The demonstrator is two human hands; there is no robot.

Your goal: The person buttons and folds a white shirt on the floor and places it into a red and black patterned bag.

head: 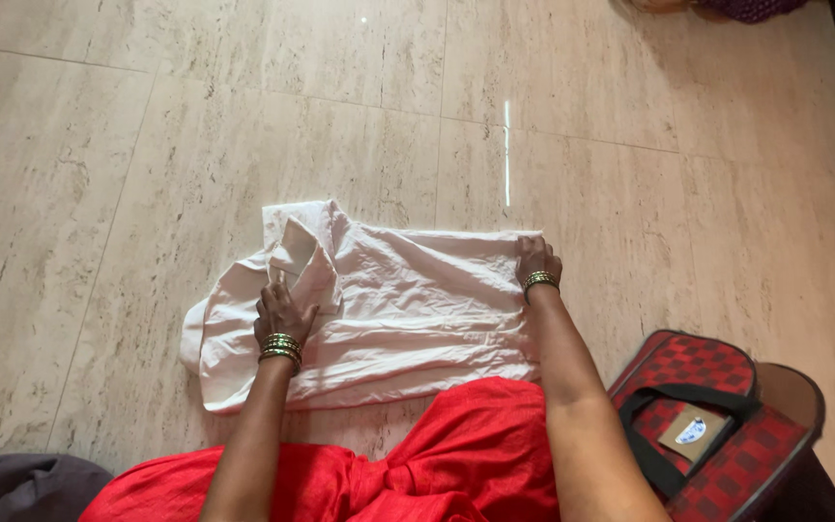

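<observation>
A pale pink garment (pixel 408 304) lies spread flat on the beige stone floor in front of me. My left hand (pixel 282 309), with green and gold bangles on the wrist, grips a raised fold of the garment near its left end. My right hand (pixel 536 261), also wearing bangles, presses down on the garment's far right corner. The near edge of the cloth is partly hidden under my red clothing (pixel 417 464).
A red and black checked bag (pixel 727 425) with black straps and a small tag sits at my right. A dark grey cloth (pixel 21 483) lies at the bottom left. Purple fabric (pixel 751 8) shows at the top right edge. Large floor tiles (pixel 147 145) surround the garment.
</observation>
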